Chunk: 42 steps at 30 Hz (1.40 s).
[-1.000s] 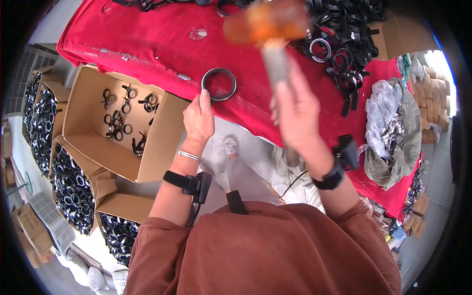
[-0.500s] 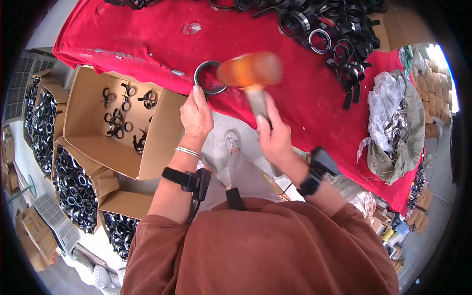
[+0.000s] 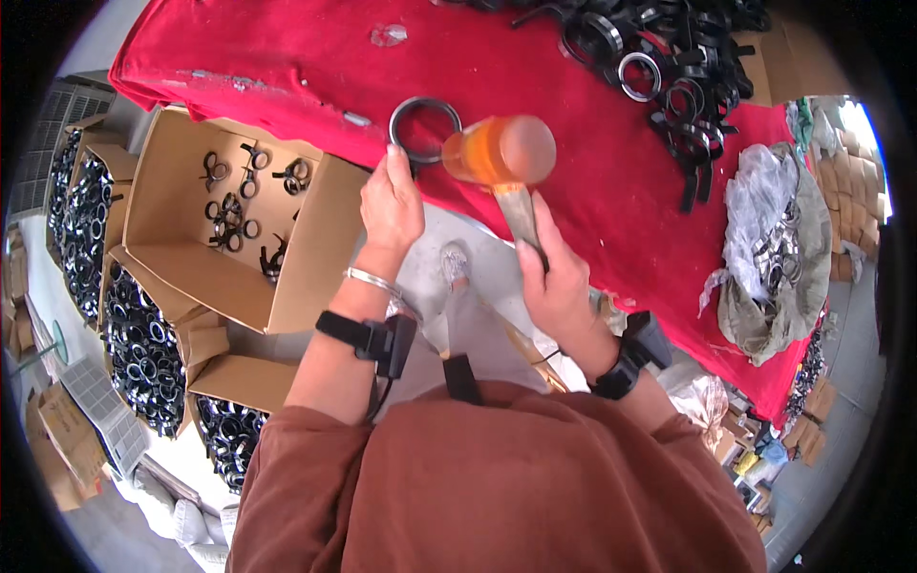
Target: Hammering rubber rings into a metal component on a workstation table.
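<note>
Between the thumb and fingers of my left hand [image 3: 392, 205] is the near edge of a dark metal ring [image 3: 426, 101]. The ring sits at the front edge of the red-covered table [image 3: 315, 67]. My right hand [image 3: 557, 286] is wrapped round the handle of a mallet [image 3: 501, 151] with an orange, amber-looking head and a pale round face. The mallet head is just right of the ring and overlaps its right edge in view; whether they touch I cannot tell.
A heap of black ring clamps [image 3: 669, 67] lies at the table's far right. Nearer is a grey sack [image 3: 778, 315] with plastic and metal rings. Left, an open cardboard box [image 3: 191, 272] holds several clamps; more filled boxes [image 3: 143, 353] stand beside it.
The mallet has tilted, its round face now turned more toward me, and my right hand sits slightly lower and further right. My left hand still grips the ring. The whole view has shifted slightly.
</note>
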{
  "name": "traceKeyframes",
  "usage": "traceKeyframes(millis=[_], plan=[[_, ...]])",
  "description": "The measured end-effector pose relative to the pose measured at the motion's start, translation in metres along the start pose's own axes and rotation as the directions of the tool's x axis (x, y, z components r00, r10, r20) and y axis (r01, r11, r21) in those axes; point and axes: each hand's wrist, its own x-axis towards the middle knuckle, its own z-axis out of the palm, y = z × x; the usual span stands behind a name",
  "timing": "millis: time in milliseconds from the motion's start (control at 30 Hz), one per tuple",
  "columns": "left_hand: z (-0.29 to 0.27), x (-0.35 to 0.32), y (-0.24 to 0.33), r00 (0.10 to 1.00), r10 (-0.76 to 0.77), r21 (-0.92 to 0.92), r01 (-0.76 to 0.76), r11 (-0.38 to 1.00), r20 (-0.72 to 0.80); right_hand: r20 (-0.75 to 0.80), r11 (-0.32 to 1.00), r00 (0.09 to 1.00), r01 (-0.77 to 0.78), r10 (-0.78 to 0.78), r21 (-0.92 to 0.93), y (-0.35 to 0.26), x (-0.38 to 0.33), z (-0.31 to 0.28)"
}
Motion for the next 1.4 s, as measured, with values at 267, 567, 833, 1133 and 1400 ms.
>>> traceKeyframes(millis=[267,567,833,1133,1400], plan=[[-0.008,0.0,0.003,0.992,0.01,-0.013,-0.009,1.0,0.122,0.253,0.918,0.892,-0.396,0.375,0.034,0.011,0.0,-0.018],[-0.016,0.0,0.001,0.988,-0.018,0.018,0.015,1.0,0.154,0.178,0.94,0.965,-0.235,0.194,0.248,-0.068,0.069,-0.048],[-0.017,-0.004,0.009,0.981,-0.055,0.014,0.054,0.998,0.185,0.111,0.993,0.989,-0.106,0.1,0.056,-0.016,0.112,0.017],[-0.024,0.002,0.007,0.979,-0.055,0.062,0.044,0.997,0.197,0.153,0.953,0.973,0.129,-0.175,0.275,-0.058,0.122,-0.009],[-0.024,0.002,0.0,0.966,-0.092,0.003,0.094,0.996,0.242,0.365,0.958,0.888,0.235,-0.28,0.163,-0.051,0.132,-0.007]])
